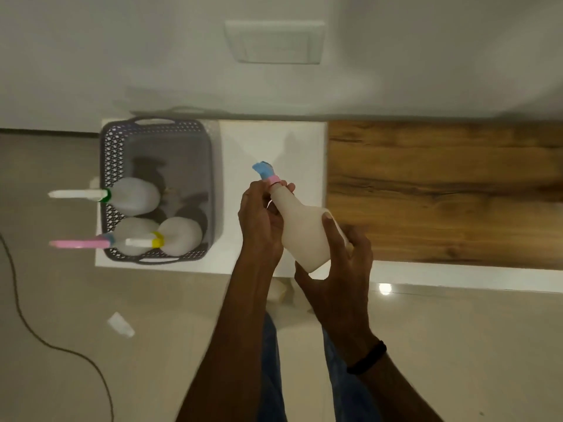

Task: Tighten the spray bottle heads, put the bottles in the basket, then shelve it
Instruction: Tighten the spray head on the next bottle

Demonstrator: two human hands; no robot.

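Note:
I hold a white spray bottle (pixel 304 229) tilted above the white tabletop (pixel 271 147). Its blue spray head (pixel 263 169) and pink collar (pixel 275 179) point up and away from me. My left hand (pixel 259 223) grips the bottle's neck just below the collar. My right hand (pixel 338 254) is wrapped around the bottle's lower body and base. To the left stands a grey perforated basket (pixel 157 132) with three white bottles lying in it: one with a green collar (pixel 134 196), one with a pink head (pixel 131 236), one with a yellow collar (pixel 179 236).
A wood-grain surface (pixel 441 190) adjoins the white top on the right. A white wall with a switch plate (pixel 275 41) rises behind. On the tiled floor lie a dark cable (pixel 39 336) and a small white scrap (pixel 120 324).

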